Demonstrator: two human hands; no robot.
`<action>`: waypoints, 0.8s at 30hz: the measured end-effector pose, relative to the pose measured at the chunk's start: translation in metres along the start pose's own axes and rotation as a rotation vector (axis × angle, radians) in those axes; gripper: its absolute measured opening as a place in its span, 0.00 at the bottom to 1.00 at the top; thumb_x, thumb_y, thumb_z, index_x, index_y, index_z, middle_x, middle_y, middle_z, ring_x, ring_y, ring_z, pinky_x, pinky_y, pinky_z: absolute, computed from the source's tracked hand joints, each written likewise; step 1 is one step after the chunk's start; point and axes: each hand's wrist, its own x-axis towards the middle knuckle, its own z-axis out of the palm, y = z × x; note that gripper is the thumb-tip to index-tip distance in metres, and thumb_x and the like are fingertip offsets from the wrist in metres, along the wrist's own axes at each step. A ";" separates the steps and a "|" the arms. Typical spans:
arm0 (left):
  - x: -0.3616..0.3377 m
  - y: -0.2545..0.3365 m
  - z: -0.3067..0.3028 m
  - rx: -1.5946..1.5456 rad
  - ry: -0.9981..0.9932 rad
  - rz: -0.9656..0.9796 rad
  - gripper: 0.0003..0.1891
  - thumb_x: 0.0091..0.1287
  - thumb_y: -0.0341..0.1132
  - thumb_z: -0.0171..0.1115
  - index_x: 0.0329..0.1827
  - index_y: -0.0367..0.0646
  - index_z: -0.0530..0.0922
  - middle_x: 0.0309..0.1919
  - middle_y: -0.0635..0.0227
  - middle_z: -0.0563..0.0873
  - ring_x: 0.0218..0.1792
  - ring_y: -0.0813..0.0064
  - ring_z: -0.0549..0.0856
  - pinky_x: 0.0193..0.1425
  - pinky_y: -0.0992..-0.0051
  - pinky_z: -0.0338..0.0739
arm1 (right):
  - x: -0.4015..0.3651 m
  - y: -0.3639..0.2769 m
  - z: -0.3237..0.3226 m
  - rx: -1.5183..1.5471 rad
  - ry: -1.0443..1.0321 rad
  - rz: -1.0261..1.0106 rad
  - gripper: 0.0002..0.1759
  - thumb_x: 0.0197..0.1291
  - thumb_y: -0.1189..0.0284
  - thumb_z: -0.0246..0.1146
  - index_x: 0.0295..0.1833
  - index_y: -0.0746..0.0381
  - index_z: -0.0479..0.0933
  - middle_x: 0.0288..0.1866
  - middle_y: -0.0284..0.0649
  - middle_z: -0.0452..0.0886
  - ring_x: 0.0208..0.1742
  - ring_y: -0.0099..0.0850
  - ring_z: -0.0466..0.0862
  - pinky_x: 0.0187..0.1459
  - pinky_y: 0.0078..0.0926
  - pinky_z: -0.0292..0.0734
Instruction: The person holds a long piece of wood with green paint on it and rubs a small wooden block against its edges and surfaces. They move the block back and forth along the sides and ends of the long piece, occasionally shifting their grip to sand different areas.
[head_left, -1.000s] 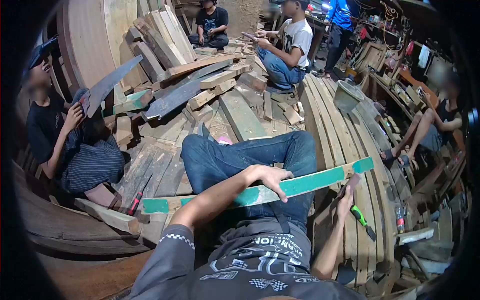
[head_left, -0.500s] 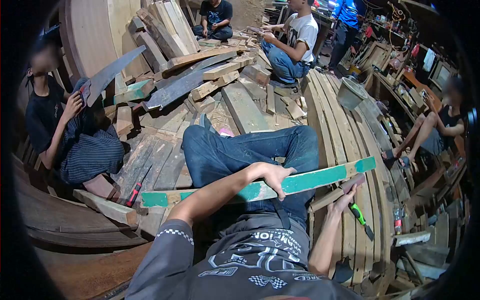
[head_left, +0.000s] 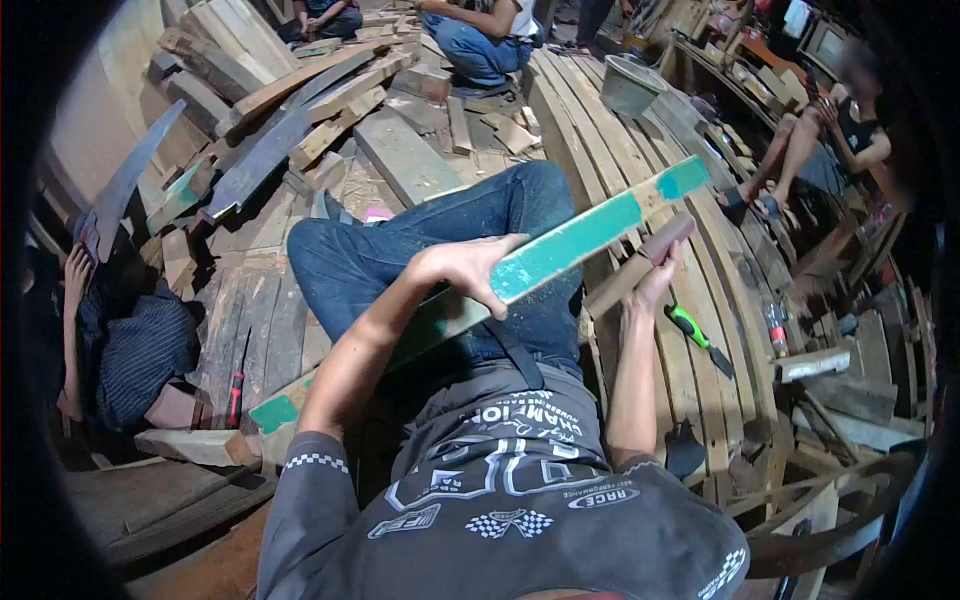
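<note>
A long wooden slat (head_left: 570, 250) with patches of green paint lies slantwise across my lap, its far end raised to the right. My left hand (head_left: 470, 268) is closed around the slat near its middle, thumb on the painted face. In my right hand (head_left: 654, 280) is a short wooden block (head_left: 617, 284) with a reddish-brown sheet (head_left: 666, 238), like sandpaper, around its upper end. That block is beside the slat, apart from it. Below my right hand, a green-handled tool (head_left: 690, 325) with a dark blade rests on the boards.
Long boards (head_left: 600, 140) run along my right, bearing a grey bucket (head_left: 632, 88). Ahead is a heap of offcuts (head_left: 330, 110). At left, a person's hand (head_left: 77, 270) is by a handsaw (head_left: 135, 175); a red-handled tool (head_left: 236, 398) lies nearby. Other people sit around.
The slat has tilted more steeply, its right end up and left end down. My right hand with the block has shifted up alongside it. The whole view has turned and moved.
</note>
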 end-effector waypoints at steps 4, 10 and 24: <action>0.004 -0.023 0.008 -0.080 -0.076 -0.107 0.67 0.42 0.51 0.89 0.81 0.31 0.57 0.71 0.44 0.74 0.72 0.58 0.75 0.77 0.66 0.69 | -0.003 0.003 -0.008 -0.352 0.023 0.077 0.26 0.78 0.47 0.53 0.53 0.61 0.76 0.38 0.35 0.76 0.44 0.31 0.81 0.48 0.39 0.86; 0.010 -0.027 0.007 -0.075 -0.108 -0.141 0.58 0.46 0.47 0.87 0.78 0.35 0.62 0.67 0.53 0.78 0.67 0.62 0.78 0.73 0.66 0.71 | -0.034 -0.014 -0.017 -1.207 -0.226 -0.254 0.23 0.77 0.55 0.61 0.50 0.69 0.77 0.35 0.46 0.82 0.40 0.42 0.84 0.45 0.42 0.77; 0.008 -0.017 0.007 -0.083 -0.115 -0.195 0.54 0.45 0.47 0.88 0.73 0.32 0.66 0.63 0.52 0.80 0.64 0.64 0.79 0.71 0.68 0.72 | -0.034 -0.002 0.004 -1.563 -0.327 -0.433 0.26 0.75 0.57 0.63 0.58 0.71 0.71 0.30 0.67 0.83 0.34 0.62 0.87 0.32 0.54 0.79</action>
